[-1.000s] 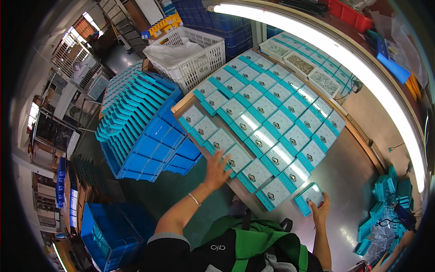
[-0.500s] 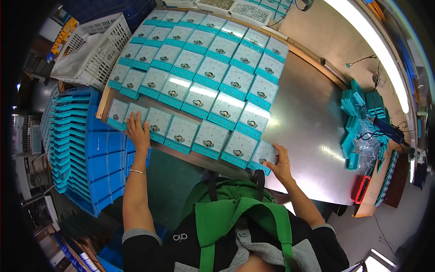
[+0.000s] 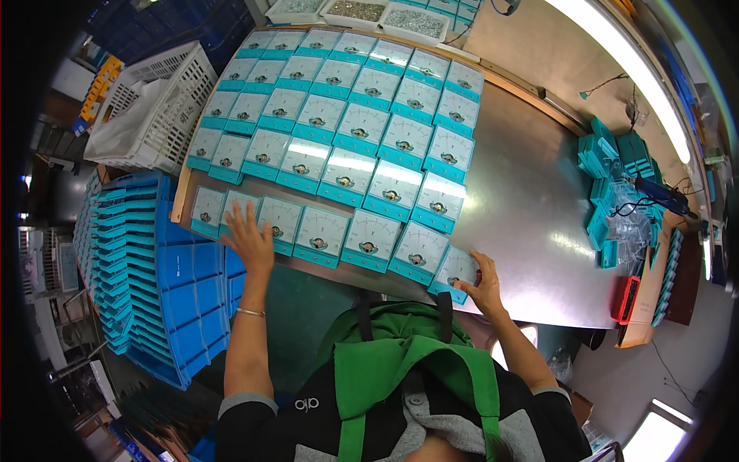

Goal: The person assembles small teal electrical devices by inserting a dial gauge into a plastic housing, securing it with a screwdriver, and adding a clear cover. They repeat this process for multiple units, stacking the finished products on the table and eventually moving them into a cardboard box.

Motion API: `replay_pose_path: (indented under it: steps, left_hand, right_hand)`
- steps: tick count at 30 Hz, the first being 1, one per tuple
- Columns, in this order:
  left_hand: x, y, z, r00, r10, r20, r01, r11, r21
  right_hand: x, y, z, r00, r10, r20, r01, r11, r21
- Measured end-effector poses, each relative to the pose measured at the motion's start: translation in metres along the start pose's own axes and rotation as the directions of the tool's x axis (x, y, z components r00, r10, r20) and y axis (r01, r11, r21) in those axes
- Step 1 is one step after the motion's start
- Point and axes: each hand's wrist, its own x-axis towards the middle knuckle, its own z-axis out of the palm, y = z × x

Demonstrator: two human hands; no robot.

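Note:
Rows of panel meters with white dial faces and teal bases cover the left part of a metal bench. Nearest me lies a separate front row, set apart from the rows behind by a narrow gap. My left hand (image 3: 251, 237) is over this row's left part with its fingers spread, partly covering the second meter (image 3: 237, 202); whether it touches is hard to tell. At the row's right end, my right hand (image 3: 485, 289) has thumb and fingers around the right side of the last meter (image 3: 453, 271). A small dark red thing shows between those fingers.
Left of the bench, a blue crate (image 3: 188, 300) stands beside stacked teal parts (image 3: 127, 262). A white basket (image 3: 165, 115) is behind it. Trays of small parts (image 3: 416, 23) line the far edge. Teal cases (image 3: 596, 158) and a red box (image 3: 627, 300) sit at the right.
The view has shifted a little. My left hand's fingers have spread wider and moved slightly right along the front row. My right hand stays at the last meter.

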Motion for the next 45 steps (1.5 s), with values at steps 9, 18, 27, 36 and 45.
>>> replay_pose_path:
  steps: [9,18,27,36,45]
  left_hand:
    - [-0.076,0.191,-0.007,0.558,0.828,0.054,-0.662,0.484,-0.573]
    - [-0.094,0.176,-0.013,0.602,0.788,0.128,-0.576,0.54,-0.614]
    - [0.008,-0.012,-0.004,0.986,0.114,-0.125,-0.144,0.955,-0.26]
    - [0.057,-0.144,0.067,0.966,-0.245,-0.075,0.23,0.958,-0.173]
    - [0.112,-0.135,0.053,0.872,-0.482,0.083,0.487,0.872,-0.05]
  right_hand:
    - [-0.005,-0.008,-0.002,1.0,-0.006,-0.005,0.006,1.0,0.003]
    - [-0.003,-0.017,0.006,1.0,0.022,-0.02,-0.022,1.0,0.002]
    - [-0.023,-0.014,0.025,0.952,0.26,-0.162,-0.257,0.966,0.04]
    - [-0.003,-0.013,0.042,0.953,0.292,-0.073,-0.294,0.956,-0.007]
    - [0.032,-0.05,0.062,0.955,0.284,-0.09,-0.262,0.945,0.197]
